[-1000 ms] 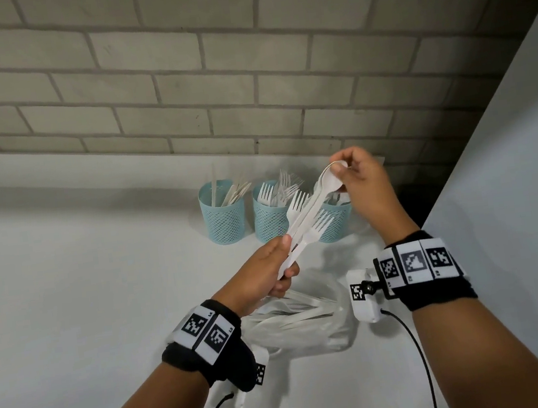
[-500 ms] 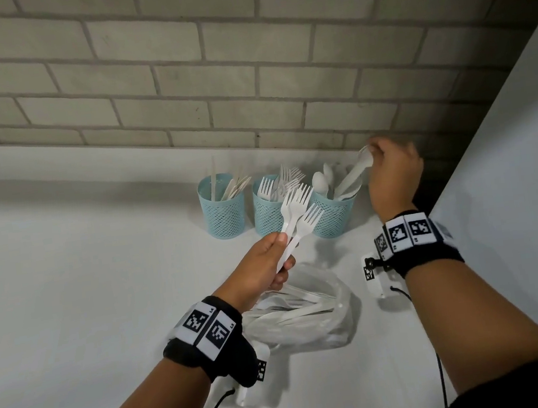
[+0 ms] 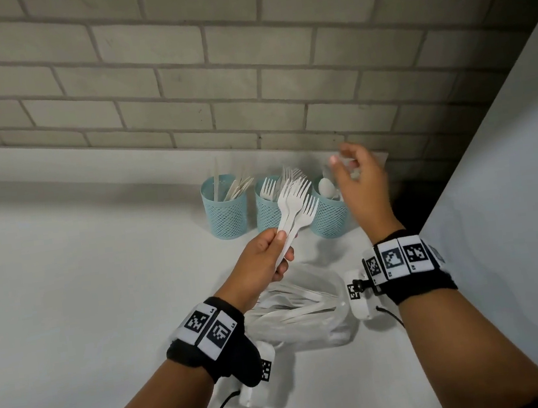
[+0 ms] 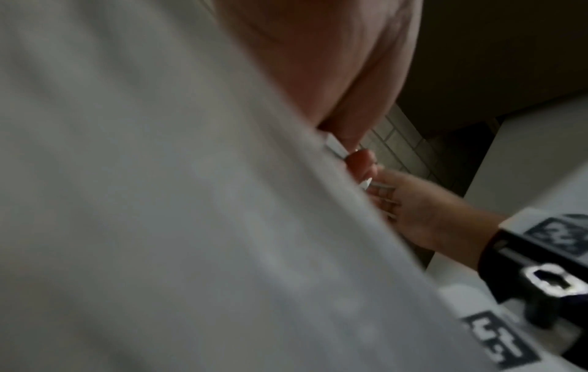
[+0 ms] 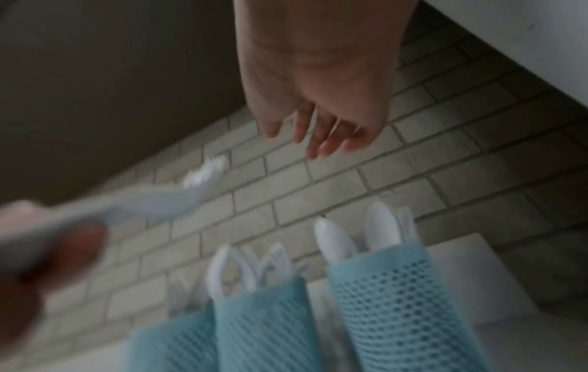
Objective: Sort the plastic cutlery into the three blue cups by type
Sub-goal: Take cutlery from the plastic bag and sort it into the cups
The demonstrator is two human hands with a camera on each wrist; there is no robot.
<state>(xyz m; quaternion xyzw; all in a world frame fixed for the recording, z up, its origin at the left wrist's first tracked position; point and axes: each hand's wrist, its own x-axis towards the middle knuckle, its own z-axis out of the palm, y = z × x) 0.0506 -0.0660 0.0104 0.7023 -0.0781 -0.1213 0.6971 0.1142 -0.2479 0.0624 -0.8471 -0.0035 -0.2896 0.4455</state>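
Grey brick wall point(image 3: 244, 71) behind — white table point(image 3: 69, 296) below.

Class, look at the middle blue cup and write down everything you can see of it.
The middle cup is a pale blue, round mesh cup, apparently plastic, standing upright on the white counter near the brick wall. It stands between two like cups, very close to both. White forks stand in it, tines up. The forks held in the left hand hide part of it. No hand touches it.

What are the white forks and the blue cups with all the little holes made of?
The white forks in the left hand look like thin matte plastic, moulded in one piece. The blue holey cups seem to be plastic or coated metal mesh; I can't tell which.
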